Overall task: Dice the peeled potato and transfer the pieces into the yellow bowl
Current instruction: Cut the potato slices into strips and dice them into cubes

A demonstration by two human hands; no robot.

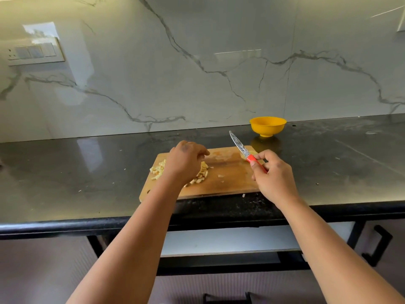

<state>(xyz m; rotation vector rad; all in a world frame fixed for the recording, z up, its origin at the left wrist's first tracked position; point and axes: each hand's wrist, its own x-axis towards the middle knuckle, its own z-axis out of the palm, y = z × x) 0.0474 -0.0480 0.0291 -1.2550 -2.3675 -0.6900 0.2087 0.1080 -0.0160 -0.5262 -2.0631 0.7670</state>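
From the head camera, a wooden cutting board (228,181) lies on the dark surface (65,172). The left hand (186,162) hovers over a heap of diced potato pieces (202,173) at the board's 9 o'clock side, fingers loosely curled and holding nothing. The right hand (272,174) grips the red handle of a knife (246,151), blade pointing toward 11 o'clock above the board's far right corner. The yellow bowl (267,126) stands at 1 o'clock from the board, near the marble wall (197,62).

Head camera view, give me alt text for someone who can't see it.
A left hand hovers over diced potato on a wooden cutting board, while the right hand holds a red-handled knife. A yellow bowl stands behind.
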